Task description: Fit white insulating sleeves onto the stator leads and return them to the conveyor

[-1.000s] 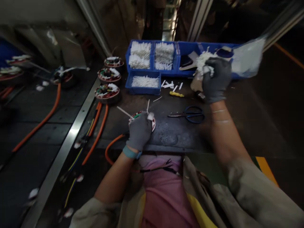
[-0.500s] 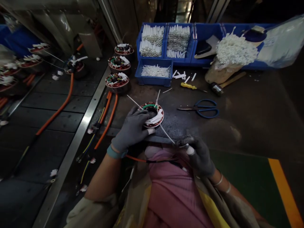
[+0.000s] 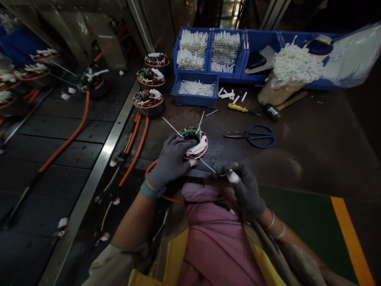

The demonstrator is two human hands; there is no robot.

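Observation:
My left hand (image 3: 170,163) in a grey glove grips the side of a wound motor stator (image 3: 193,142), which has red, green and white windings and lies flat on the dark workbench (image 3: 226,159). Several thin white strips stick out of its coils. My right hand (image 3: 246,190), gloved with a white-taped fingertip, sits at the bench's near edge. Its fingers pinch the end of a thin white strip (image 3: 207,165) that runs back to the stator. An orange cable (image 3: 154,165) from the stator loops past my left wrist.
Blue bins (image 3: 193,51) of white tubes and a small blue tray (image 3: 195,89) stand at the back. Scissors (image 3: 249,136), a yellow-handled screwdriver (image 3: 237,107), a hammer (image 3: 272,111) and a bag of white pieces (image 3: 294,65) lie nearby. Several stators with orange cables sit left, beyond a metal rail (image 3: 97,167).
My right hand has come back from the white bundle at the far right to the bench's near edge, now pinching a strip. The stator sits turned, with my left hand wrapped around its side.

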